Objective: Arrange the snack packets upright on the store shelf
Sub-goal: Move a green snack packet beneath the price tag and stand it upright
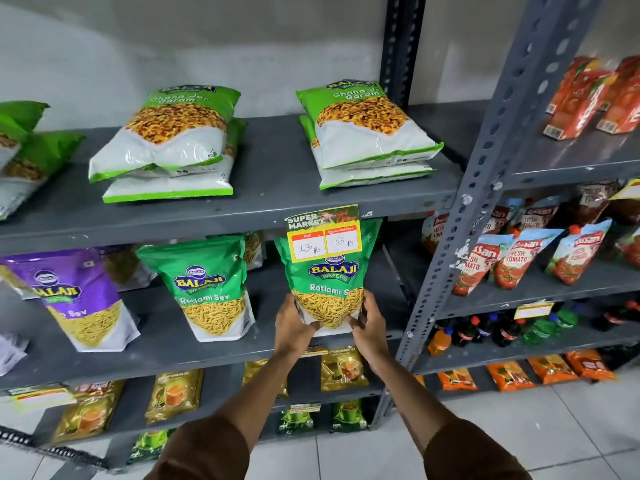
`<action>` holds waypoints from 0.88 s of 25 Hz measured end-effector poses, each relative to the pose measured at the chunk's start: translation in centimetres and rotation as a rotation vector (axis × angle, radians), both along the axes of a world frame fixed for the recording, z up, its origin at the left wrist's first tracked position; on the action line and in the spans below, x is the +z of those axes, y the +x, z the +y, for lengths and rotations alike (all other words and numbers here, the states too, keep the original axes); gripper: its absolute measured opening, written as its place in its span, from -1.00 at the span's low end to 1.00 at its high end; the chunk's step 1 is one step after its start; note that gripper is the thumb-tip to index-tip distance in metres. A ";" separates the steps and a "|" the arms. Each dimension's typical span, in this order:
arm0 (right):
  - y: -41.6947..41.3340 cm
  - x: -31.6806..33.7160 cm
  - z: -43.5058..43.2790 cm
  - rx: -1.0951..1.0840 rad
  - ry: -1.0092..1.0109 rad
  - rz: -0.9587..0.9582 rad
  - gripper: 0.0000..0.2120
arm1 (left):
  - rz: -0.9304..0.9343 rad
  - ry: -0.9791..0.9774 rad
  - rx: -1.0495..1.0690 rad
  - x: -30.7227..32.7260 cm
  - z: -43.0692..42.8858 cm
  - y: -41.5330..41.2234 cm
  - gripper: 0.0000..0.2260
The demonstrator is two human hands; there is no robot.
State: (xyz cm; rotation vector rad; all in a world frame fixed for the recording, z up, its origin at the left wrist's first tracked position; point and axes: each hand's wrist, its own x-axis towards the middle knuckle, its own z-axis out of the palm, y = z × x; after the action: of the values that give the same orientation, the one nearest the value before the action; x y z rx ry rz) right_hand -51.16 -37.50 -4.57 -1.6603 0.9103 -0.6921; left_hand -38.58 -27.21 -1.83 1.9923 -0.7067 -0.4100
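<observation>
A green Ratlami Sev packet (329, 285) stands upright at the right end of the middle shelf (207, 355). My left hand (294, 327) grips its lower left corner and my right hand (372, 322) grips its lower right corner. A second green Ratlami Sev packet (207, 289) stands upright to its left, and a purple Sev packet (79, 299) leans further left. On the top shelf (270, 199), light-green Chana Jor Garam packets lie flat in two stacks (166, 143) (370, 133), with more at the far left (20, 150).
A yellow price tag (323, 233) hangs from the top shelf's edge over the held packet. A grey upright post (460, 216) divides off the right rack of ketchup pouches (512, 258), juice cartons (588, 95) and bottles. Tea packets (173, 396) fill the lower shelves.
</observation>
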 end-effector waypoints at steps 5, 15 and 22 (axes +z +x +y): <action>0.8 0.2 -1.7 0.018 0.019 0.037 -0.54 | 0.015 0.041 0.027 -1.5 -2.1 1.1 -0.48; 1.4 0.5 -2.0 -0.002 0.048 0.149 -0.51 | 0.020 0.090 -0.001 -2.5 -3.0 1.4 -0.46; 1.6 -1.5 -1.4 -0.097 0.111 0.068 -0.24 | 0.142 0.004 0.151 -2.8 -2.1 1.4 0.01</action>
State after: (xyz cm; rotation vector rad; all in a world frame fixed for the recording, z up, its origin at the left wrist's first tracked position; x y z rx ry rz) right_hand -49.53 -38.92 -6.04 -1.5566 1.0651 -0.6422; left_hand -37.21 -29.26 -4.66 1.9825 -0.4641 -0.4569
